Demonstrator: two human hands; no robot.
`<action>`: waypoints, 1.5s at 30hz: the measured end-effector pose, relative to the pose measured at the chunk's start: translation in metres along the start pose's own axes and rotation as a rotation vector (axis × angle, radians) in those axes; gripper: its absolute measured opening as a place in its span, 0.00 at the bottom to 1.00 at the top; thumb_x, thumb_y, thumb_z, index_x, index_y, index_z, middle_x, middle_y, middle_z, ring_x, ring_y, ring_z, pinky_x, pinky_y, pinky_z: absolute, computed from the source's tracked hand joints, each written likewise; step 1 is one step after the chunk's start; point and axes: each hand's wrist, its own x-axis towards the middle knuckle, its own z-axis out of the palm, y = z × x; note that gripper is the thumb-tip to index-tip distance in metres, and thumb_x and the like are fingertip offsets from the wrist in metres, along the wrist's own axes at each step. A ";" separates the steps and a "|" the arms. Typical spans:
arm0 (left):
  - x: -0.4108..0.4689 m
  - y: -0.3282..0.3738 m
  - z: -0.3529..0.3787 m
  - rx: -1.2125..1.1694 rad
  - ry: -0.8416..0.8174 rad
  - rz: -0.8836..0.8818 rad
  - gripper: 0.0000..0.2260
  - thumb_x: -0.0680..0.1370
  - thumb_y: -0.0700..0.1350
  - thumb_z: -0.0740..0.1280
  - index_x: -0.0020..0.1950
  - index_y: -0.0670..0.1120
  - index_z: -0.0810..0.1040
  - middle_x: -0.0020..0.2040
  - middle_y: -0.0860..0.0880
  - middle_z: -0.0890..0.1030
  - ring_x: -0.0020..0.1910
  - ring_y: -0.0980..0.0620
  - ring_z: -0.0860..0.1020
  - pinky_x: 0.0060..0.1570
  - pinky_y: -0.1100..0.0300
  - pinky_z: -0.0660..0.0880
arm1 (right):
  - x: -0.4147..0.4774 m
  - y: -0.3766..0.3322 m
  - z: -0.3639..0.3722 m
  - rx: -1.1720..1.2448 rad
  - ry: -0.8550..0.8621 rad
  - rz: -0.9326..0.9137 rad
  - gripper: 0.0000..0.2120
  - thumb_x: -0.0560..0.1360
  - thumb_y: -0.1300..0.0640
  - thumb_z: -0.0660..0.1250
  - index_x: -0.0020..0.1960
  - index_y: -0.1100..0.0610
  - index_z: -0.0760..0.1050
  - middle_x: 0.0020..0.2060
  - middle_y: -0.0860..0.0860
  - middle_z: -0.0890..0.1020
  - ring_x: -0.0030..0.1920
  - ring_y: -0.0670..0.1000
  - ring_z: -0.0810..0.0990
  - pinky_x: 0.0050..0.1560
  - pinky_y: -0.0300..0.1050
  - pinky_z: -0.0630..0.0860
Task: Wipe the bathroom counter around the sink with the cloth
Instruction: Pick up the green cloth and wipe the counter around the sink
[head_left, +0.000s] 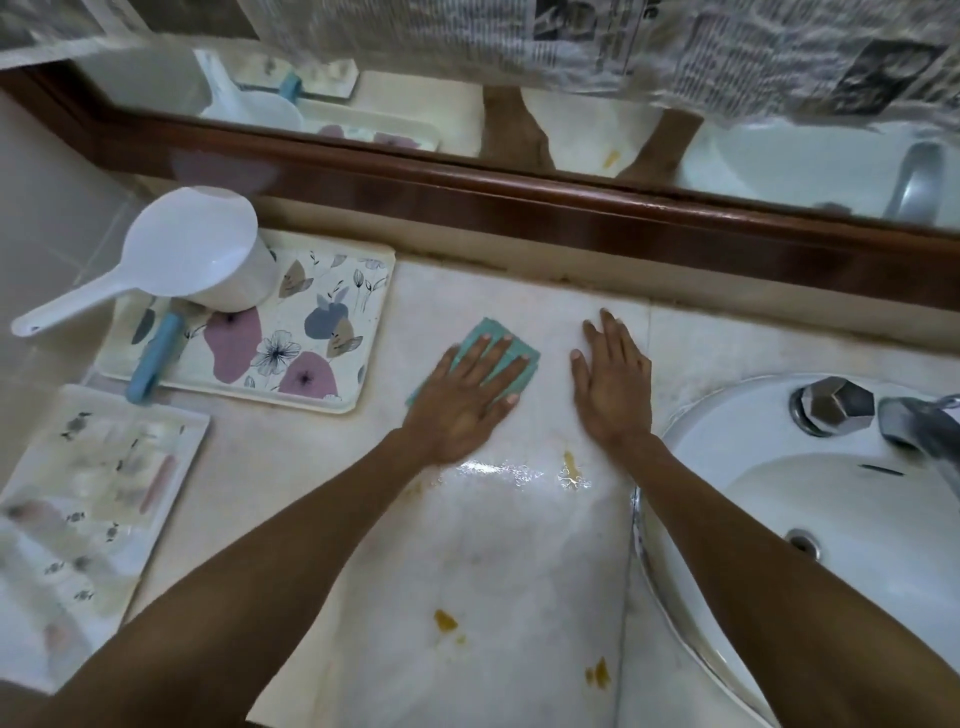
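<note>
A teal cloth (524, 354) lies flat on the pale stone counter (519, 571), left of the white sink (831, 499). My left hand (467, 400) presses down on the cloth with straight, spread fingers. Beside it, my right hand (615, 384) rests flat on the bare counter, palm down, between the cloth and the sink rim. A wet shiny patch (504, 470) and several yellow-orange stains (445, 620) mark the counter nearer to me.
A floral tray (332, 332) at the left holds a white plastic dipper (192, 254) and a blue-handled tool (156, 358). Another patterned tray (93, 519) sits at the near left. A chrome tap (914, 426) and knob (831, 405) stand behind the sink. A wood-framed mirror (519, 208) backs the counter.
</note>
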 end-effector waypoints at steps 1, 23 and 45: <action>-0.008 -0.008 -0.002 0.013 -0.024 0.058 0.24 0.85 0.58 0.45 0.82 0.57 0.53 0.83 0.52 0.51 0.82 0.51 0.48 0.79 0.49 0.45 | 0.000 0.000 0.000 0.000 0.004 0.002 0.23 0.83 0.47 0.52 0.76 0.53 0.63 0.79 0.51 0.59 0.78 0.52 0.56 0.74 0.53 0.57; 0.049 -0.029 -0.020 -0.023 0.137 -0.480 0.24 0.85 0.56 0.44 0.82 0.56 0.49 0.83 0.50 0.49 0.82 0.46 0.48 0.79 0.41 0.46 | 0.000 0.038 -0.036 -0.019 -0.169 -0.147 0.22 0.83 0.46 0.53 0.74 0.53 0.65 0.78 0.51 0.61 0.77 0.53 0.58 0.74 0.52 0.56; 0.114 0.149 0.024 -0.103 0.066 -0.406 0.26 0.85 0.55 0.44 0.83 0.53 0.45 0.83 0.48 0.44 0.82 0.44 0.43 0.78 0.43 0.39 | -0.038 0.090 -0.043 -0.007 0.219 0.266 0.21 0.83 0.53 0.48 0.64 0.59 0.74 0.70 0.60 0.71 0.71 0.60 0.66 0.76 0.54 0.55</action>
